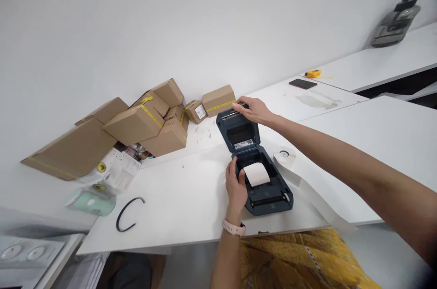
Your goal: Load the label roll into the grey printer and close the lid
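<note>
A dark label printer (pixel 282 191) sits near the table's front edge with its lid (pixel 222 126) raised. Inside its bay lies a white paper roll (pixel 256 174). My right hand (pixel 254 109) grips the top edge of the lid, thumb on the inner side. On the printer's left wall rests my left hand (pixel 236 189), its fingers curled along the side and the thumb reaching over the rim beside the roll. To the right of the printer, a loose roll of labels (pixel 285 156) lies on the table, its strip trailing over the front edge.
Several cardboard boxes (pixel 136 127) are piled against the wall at left. A black headband (pixel 119 220) and a green round package (pixel 94 202) lie at the left front. Farther right are a phone (pixel 303 83), a yellow tape measure (pixel 313 73) and a clear bottle (pixel 392 27).
</note>
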`<act>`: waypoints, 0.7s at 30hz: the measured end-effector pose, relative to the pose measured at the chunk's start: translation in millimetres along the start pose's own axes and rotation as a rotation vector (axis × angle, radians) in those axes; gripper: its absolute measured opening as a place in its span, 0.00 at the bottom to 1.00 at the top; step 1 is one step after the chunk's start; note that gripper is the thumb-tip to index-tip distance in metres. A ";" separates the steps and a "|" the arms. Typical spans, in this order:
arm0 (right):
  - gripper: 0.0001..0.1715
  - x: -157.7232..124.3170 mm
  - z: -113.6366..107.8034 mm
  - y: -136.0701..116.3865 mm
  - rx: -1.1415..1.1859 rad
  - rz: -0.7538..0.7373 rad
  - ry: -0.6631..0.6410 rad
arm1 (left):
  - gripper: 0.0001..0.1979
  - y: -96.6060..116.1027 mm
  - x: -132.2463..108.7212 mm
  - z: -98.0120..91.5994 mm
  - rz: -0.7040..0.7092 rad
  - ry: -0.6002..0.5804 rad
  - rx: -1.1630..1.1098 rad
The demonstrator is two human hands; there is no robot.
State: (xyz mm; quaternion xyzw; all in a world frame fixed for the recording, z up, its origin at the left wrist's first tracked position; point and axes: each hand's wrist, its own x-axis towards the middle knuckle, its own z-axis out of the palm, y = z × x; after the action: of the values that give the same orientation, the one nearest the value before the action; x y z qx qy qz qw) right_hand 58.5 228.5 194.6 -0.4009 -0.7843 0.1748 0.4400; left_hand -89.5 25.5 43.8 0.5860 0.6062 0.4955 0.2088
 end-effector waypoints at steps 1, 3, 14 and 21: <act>0.30 -3.0 -2.5 -2.9 0.003 -0.016 -0.001 | 0.25 -0.7 0.0 -0.2 0.004 -0.020 0.043; 0.27 -11.9 -8.8 -9.7 -0.012 -0.086 0.058 | 0.25 -1.4 0.6 -0.7 0.005 -0.050 0.119; 0.12 -135.5 28.4 16.4 -0.430 -0.380 -0.540 | 0.24 6.8 2.3 0.2 -0.045 -0.093 0.336; 0.04 -137.5 71.0 33.6 -0.515 -0.409 -0.777 | 0.23 17.2 6.5 -4.3 -0.073 -0.122 0.421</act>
State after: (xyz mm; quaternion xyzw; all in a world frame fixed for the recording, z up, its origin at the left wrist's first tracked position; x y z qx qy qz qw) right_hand 55.5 147.2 58.7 -0.2398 -0.9702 0.0223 0.0280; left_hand -85.8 26.9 62.3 0.6234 0.7031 0.3139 0.1360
